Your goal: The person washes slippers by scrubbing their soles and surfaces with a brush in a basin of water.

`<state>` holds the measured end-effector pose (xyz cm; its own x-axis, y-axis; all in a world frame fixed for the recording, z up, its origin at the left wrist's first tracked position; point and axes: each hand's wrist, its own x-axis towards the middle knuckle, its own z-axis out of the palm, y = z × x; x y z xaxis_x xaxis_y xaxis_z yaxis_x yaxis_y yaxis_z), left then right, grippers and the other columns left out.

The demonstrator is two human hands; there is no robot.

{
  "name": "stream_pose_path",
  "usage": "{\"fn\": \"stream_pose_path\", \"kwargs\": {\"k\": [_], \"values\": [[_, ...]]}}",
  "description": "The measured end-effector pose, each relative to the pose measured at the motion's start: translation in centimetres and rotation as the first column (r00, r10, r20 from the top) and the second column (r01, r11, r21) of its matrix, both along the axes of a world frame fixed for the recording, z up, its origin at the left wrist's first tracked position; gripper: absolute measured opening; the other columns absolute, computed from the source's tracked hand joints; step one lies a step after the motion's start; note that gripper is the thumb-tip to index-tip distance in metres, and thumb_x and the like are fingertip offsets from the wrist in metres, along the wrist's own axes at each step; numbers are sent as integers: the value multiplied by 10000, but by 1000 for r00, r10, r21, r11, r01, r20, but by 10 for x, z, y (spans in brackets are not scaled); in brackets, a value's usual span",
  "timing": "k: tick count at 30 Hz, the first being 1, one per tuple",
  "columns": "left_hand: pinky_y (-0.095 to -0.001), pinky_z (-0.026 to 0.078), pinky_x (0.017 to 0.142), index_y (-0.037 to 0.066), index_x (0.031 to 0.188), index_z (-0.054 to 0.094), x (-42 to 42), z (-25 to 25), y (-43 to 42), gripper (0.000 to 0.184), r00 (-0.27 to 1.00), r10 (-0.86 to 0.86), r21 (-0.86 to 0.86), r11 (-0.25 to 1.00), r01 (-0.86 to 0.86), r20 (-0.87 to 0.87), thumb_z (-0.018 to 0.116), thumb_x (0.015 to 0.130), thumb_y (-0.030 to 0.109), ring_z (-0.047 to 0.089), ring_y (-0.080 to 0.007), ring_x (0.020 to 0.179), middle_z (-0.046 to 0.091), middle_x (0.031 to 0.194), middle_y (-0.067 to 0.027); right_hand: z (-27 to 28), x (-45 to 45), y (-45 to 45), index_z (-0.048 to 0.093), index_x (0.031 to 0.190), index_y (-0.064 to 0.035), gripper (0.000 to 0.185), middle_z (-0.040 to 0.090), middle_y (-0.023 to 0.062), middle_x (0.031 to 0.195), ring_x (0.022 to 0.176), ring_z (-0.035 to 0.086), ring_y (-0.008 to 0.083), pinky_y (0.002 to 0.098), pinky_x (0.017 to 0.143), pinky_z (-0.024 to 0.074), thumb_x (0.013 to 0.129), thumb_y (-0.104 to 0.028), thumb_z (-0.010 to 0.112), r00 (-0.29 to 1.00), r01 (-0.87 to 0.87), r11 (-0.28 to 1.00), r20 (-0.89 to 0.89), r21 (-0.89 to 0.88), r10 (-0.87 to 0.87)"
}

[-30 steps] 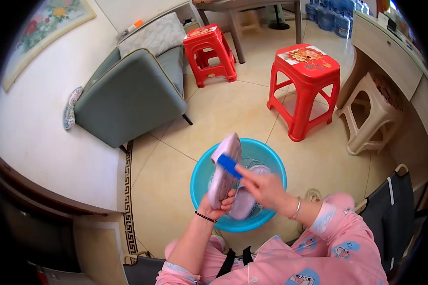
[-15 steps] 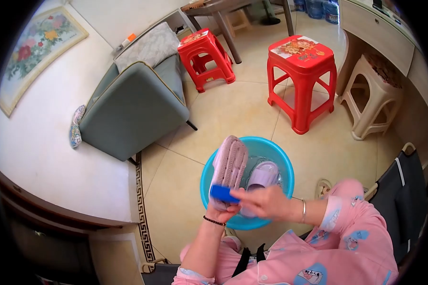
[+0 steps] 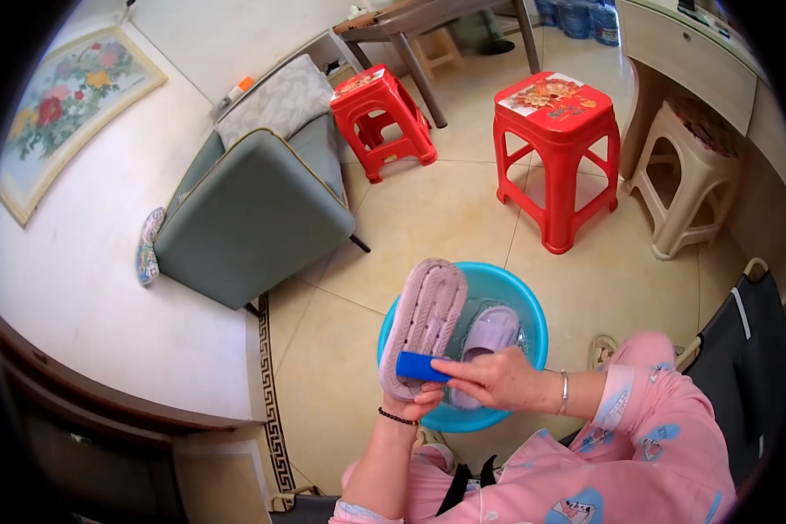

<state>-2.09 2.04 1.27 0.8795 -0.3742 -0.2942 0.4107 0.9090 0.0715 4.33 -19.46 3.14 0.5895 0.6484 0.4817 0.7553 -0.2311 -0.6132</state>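
Note:
My left hand (image 3: 414,403) is closed around the heel end of a pale purple slipper (image 3: 430,304), its grooved sole turned up toward me. In my right hand (image 3: 504,381) is a blue scrubbing brush (image 3: 419,366), lying across the sole near the heel, with my index finger stretched along its back. Its bristles are hidden. Below both hands stands a turquoise basin (image 3: 541,354) with water in it. The matching slipper (image 3: 491,332) rests inside, partly covered by my right hand.
Beyond the basin stand a red stool (image 3: 555,131) and another red stool (image 3: 380,118). A beige stool (image 3: 686,179) is by the desk (image 3: 686,61) at right. A grey-green armchair (image 3: 253,218) stands at left. A dark folding chair (image 3: 729,375) is beside my leg.
The brush has shifted slightly down the sole toward the heel. The slipper has turned so more of its sole faces me. The whole view has shifted a little.

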Motion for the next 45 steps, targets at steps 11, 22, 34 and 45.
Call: {"fn": "stream_pose_path", "kwargs": {"k": [11,22,34,45], "values": [[-262,397,417,83,1395,386,6,5,-8,599,981,-120,-127,982,140,150,482,938,458,426,-197,640,414,930,-146,7,10,-4,646,1240,-222,332,661,143,703,593,655,304,429,518,491,923,-314,607,998,41,994,-41,97,-37],[-264,410,412,105,1391,383,8,-3,-13,577,972,-184,-120,972,202,148,471,953,470,455,-219,632,441,951,-161,-3,48,-4,608,1270,-197,345,626,147,720,655,623,351,455,607,497,942,-300,579,933,342,940,-117,-21,-342],[-259,398,414,109,1333,466,4,-4,-12,533,995,-87,-26,996,88,47,464,947,476,458,-201,629,482,921,-142,0,11,1,604,1253,-218,368,586,80,678,567,605,286,408,528,487,911,-353,614,993,107,994,43,-26,-106],[-386,586,614,136,1339,508,9,-12,-9,533,991,38,311,947,-76,127,513,928,475,646,-312,976,637,1159,-148,2,3,-2,584,1324,-259,441,499,39,584,464,555,210,343,414,446,902,-382,629,995,-7,999,103,54,2]]}}
